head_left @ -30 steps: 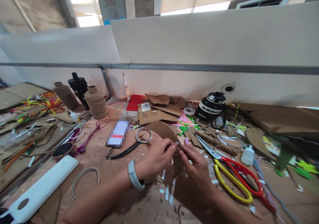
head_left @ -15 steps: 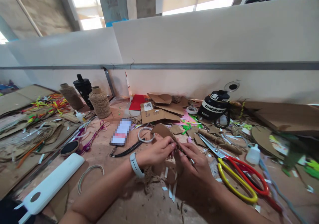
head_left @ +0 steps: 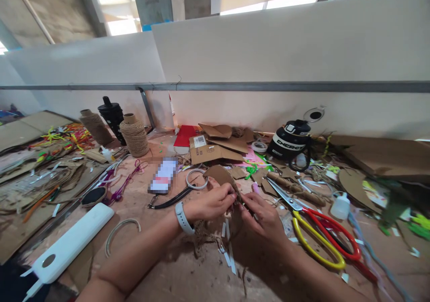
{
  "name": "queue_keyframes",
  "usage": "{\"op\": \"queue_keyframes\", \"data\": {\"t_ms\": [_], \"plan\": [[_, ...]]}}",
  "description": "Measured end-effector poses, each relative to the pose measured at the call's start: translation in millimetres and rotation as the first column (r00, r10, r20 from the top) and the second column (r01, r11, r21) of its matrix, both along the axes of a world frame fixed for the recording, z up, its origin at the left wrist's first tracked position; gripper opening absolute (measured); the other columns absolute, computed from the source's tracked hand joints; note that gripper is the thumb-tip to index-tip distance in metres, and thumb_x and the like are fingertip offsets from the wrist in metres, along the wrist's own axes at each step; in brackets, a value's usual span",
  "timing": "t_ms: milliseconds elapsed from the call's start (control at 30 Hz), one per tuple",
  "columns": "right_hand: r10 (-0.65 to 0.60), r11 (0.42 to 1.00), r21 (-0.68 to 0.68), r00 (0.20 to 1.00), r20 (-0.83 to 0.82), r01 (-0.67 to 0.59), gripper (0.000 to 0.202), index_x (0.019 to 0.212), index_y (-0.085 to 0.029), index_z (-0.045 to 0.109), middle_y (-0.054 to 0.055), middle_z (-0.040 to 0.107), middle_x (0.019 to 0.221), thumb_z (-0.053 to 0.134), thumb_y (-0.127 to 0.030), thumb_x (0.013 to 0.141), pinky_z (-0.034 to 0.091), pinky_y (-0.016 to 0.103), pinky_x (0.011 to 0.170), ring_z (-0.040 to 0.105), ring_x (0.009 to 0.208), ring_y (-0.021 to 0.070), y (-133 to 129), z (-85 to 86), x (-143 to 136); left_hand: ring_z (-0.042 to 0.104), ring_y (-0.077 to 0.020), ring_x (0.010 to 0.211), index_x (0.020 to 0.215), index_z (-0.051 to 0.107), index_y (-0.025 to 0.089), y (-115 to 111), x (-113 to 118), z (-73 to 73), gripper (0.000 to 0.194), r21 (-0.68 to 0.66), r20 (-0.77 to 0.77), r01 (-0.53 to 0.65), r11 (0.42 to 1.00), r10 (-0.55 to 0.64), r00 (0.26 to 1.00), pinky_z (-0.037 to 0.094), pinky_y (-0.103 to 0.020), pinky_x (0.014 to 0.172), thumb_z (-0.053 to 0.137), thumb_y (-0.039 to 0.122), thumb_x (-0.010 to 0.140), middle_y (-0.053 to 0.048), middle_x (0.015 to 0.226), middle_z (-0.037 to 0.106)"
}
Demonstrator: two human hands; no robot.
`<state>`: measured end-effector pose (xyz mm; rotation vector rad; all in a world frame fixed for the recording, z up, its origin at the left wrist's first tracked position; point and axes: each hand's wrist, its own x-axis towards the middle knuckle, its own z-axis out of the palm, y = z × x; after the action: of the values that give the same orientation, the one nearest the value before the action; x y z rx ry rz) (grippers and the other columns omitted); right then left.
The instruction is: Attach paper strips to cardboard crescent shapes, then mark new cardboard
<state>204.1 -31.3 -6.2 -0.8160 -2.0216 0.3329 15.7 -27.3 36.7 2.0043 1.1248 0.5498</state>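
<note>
Two hands (head_left: 215, 203) (head_left: 267, 219) pinching curved cardboard (head_left: 220, 175), tangled twine (head_left: 200, 238) newly visible below

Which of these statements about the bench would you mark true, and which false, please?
1. The left hand and right hand both hold the brown cardboard piece. True.
2. Both handle loops of the scissors are red. False: the scissors have one yellow loop and one red.
3. A pale blue band is on the left wrist. True.
4. The phone lies on the red sheet. False: the phone lies on the table, nearer than the red sheet.
</note>
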Motion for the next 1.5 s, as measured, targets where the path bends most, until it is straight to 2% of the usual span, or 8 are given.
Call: {"op": "queue_keyframes", "data": {"t_ms": [200,400,567,767,1033,1133,1400,1500], "plan": [[0.006,1.000,-0.003,1.000,-0.002,-0.006,0.029,0.111,-0.025,0.069,0.005,0.069,0.087,0.052,-0.023,0.087,0.056,0.032,0.071,0.065,0.077,0.0187,0.7,1.3,-0.7,0.046,-0.0151,0.070,0.077,0.034,0.022,-0.2,0.3,5.2,0.021,0.036,-0.008,0.021,0.999,-0.021,1.000,0.038,-0.028,0.068,0.030,0.036,0.093,0.001,0.073,0.044],[0.012,1.000,-0.005,1.000,-0.026,-0.012,0.026,0.108,-0.022,0.069,0.005,0.067,0.084,0.054,-0.018,0.087,0.054,0.029,0.069,0.064,0.075,0.0172,-0.9,-0.9,-0.3,0.045,-0.0145,0.067,0.079,0.032,0.023,-1.5,4.0,3.9,0.019,0.119,-0.165,-0.001,0.993,0.020,0.986,0.041,-0.028,0.070,0.031,0.032,0.095,0.001,0.071,0.043],[0.000,1.000,-0.029,1.000,-0.019,-0.001,0.023,0.104,-0.022,0.070,0.004,0.067,0.081,0.053,-0.018,0.088,0.054,0.030,0.071,0.064,0.074,0.0172,-1.3,-0.1,-1.3,0.048,-0.0147,0.073,0.087,0.033,0.022,-1.6,5.2,3.3,0.016,0.071,-0.264,0.025,0.997,-0.005,0.964,0.042,-0.027,0.074,0.025,0.030,0.098,-0.001,0.080,0.048],[0.018,1.000,-0.005,1.000,-0.007,-0.018,0.023,0.104,-0.021,0.069,0.005,0.067,0.083,0.053,-0.016,0.088,0.053,0.028,0.070,0.063,0.075,0.0167,-0.8,2.2,-1.3,0.049,-0.0141,0.074,0.086,0.034,0.021,-1.7,4.4,7.1,0.019,0.099,-0.325,0.039,0.994,-0.004,0.946,0.043,-0.027,0.078,0.024,0.031,0.099,-0.001,0.080,0.050],[-0.006,0.998,-0.059,1.000,0.024,0.008,0.019,0.097,-0.019,0.068,0.005,0.064,0.079,0.052,-0.017,0.089,0.050,0.027,0.063,0.061,0.071,0.0162,-4.5,0.9,-1.9,0.056,-0.0209,0.080,0.097,0.041,0.018,-4.5,6.1,0.0,0.027,0.239,-0.393,0.070,0.969,0.030,0.919,0.044,-0.035,0.079,0.019,0.033,0.099,-0.008,0.086,0.059],[-0.009,0.997,-0.074,0.999,0.038,0.012,0.020,0.099,-0.018,0.068,0.004,0.063,0.080,0.051,-0.017,0.090,0.049,0.027,0.064,0.060,0.071,0.0159,-4.7,0.0,-2.1,0.058,-0.0219,0.081,0.097,0.042,0.017,-6.1,8.7,1.8,0.026,0.262,-0.433,0.067,0.963,0.055,0.900,0.043,-0.039,0.086,0.020,0.029,0.098,-0.009,0.086,0.061],[-0.001,0.994,-0.113,1.000,0.019,0.003,0.018,0.096,-0.019,0.068,0.004,0.064,0.082,0.050,-0.018,0.090,0.050,0.026,0.065,0.061,0.074,0.0160,-4.0,-1.0,-1.1,0.057,-0.0191,0.082,0.095,0.040,0.019,-4.8,4.9,7.2,0.023,0.141,-0.333,0.055,0.988,-0.004,0.943,0.045,-0.032,0.078,0.021,0.032,0.099,-0.008,0.090,0.060],[-0.006,0.995,-0.103,1.000,0.019,0.008,0.017,0.095,-0.019,0.068,0.004,0.064,0.081,0.051,-0.018,0.089,0.050,0.026,0.064,0.061,0.073,0.0159,-4.7,0.3,-1.5,0.058,-0.0190,0.083,0.097,0.040,0.019,-4.7,3.2,11.0,0.022,0.105,-0.351,0.051,0.993,-0.011,0.936,0.045,-0.032,0.079,0.024,0.033,0.099,-0.008,0.091,0.059]]}}
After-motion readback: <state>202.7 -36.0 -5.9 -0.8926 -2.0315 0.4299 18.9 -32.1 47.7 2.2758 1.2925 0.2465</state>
